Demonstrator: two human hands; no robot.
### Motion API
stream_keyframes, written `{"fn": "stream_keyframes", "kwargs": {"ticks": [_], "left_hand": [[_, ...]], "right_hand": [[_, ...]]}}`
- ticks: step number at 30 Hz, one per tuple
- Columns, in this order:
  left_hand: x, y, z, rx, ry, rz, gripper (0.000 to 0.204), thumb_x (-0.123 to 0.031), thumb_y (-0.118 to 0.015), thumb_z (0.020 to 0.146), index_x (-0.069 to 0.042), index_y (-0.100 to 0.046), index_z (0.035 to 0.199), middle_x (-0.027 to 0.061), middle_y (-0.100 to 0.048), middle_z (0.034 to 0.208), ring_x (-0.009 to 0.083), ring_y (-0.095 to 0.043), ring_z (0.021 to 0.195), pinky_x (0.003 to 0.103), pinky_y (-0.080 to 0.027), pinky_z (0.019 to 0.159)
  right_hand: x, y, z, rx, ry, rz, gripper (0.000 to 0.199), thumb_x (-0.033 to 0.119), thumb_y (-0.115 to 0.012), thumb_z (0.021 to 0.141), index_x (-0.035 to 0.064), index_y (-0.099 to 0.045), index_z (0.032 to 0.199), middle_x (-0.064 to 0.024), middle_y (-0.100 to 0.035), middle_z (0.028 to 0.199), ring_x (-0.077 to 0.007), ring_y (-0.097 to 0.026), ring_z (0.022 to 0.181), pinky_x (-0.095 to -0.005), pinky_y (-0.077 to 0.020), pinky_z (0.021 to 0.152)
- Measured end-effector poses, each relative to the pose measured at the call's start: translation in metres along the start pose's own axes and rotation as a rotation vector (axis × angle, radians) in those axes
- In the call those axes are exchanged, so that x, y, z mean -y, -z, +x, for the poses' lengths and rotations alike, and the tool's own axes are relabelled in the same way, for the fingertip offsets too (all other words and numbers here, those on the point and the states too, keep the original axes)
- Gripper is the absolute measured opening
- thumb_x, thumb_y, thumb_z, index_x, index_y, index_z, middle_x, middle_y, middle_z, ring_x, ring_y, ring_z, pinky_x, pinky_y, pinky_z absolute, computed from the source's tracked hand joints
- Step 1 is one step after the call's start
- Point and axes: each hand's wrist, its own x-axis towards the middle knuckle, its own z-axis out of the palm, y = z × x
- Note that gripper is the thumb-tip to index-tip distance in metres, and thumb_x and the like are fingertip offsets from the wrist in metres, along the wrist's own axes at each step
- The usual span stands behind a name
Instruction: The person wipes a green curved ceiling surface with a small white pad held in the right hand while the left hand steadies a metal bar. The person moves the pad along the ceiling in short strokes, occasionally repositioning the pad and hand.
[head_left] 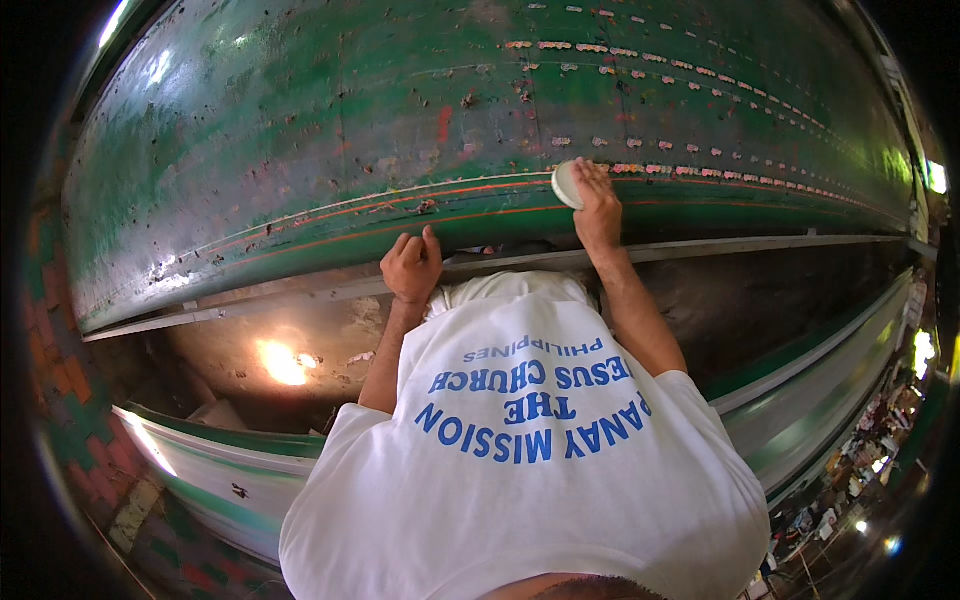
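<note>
Head view: right hand (597,208) grasps a round white disc (566,187) over the green desk (300,130), beside small pink pieces (665,170); left hand (412,267), clenched, near the desk's edge.

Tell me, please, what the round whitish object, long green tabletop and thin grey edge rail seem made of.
Round whitish object: probably smooth plastic, given its even pale face, though painted metal is possible. Long green tabletop: perhaps a coated sheet, glossy where light glares, stained elsewhere. Thin grey edge rail: likely dull metal, given its narrow, uniform strip.
</note>
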Motion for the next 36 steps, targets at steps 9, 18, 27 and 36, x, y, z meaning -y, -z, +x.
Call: {"fn": "stream_keyframes", "kwargs": {"ticks": [9, 18, 27, 36], "left_hand": [[-0.003, 0.006, 0.002, 0.009, 0.012, -0.005, 0.045, -0.013, -0.078, 0.097, -0.009, -0.049, 0.063, 0.0094, -0.046, 0.061, 0.0323, -0.049, 0.048, 0.044, -0.038, 0.046], [-0.005, 0.007, 0.0, 0.04, 0.006, -0.001, 0.042, -0.013, -0.079, 0.096, -0.01, -0.052, 0.064, 0.0084, -0.049, 0.063, 0.0323, -0.054, 0.049, 0.043, -0.043, 0.047], [-0.002, 0.003, -0.001, 0.028, 0.015, -0.008, 0.043, -0.015, -0.08, 0.094, -0.011, -0.051, 0.063, 0.0074, -0.048, 0.062, 0.0309, -0.053, 0.049, 0.043, -0.043, 0.046], [-0.003, 0.006, 0.003, 0.016, 0.009, 0.004, 0.042, -0.013, -0.08, 0.094, -0.011, -0.051, 0.064, 0.008, -0.048, 0.062, 0.031, -0.053, 0.049, 0.043, -0.043, 0.047]], "right_hand": [[0.029, -0.012, -0.016, 0.064, 0.144, 0.038, 0.061, -0.015, -0.06, 0.085, 0.0061, -0.07, 0.141, -0.0113, -0.069, 0.148, -0.0294, -0.06, 0.143, -0.0475, -0.0448, 0.125], [0.027, -0.012, -0.011, 0.106, 0.049, -0.125, 0.077, -0.015, -0.065, 0.085, 0.0117, -0.058, 0.156, -0.0074, -0.055, 0.164, -0.03, -0.048, 0.154, -0.0494, -0.0458, 0.12], [0.028, -0.007, 0.007, 0.209, 0.001, -0.232, 0.067, -0.008, -0.059, 0.096, 0.0146, -0.056, 0.159, -0.0051, -0.054, 0.166, -0.0292, -0.048, 0.155, -0.0507, -0.0544, 0.101], [0.024, -0.006, 0.01, 0.219, 0.012, -0.251, 0.071, -0.007, -0.063, 0.094, 0.0135, -0.053, 0.161, -0.0047, -0.047, 0.171, -0.0287, -0.04, 0.16, -0.0588, -0.031, 0.128]]}}
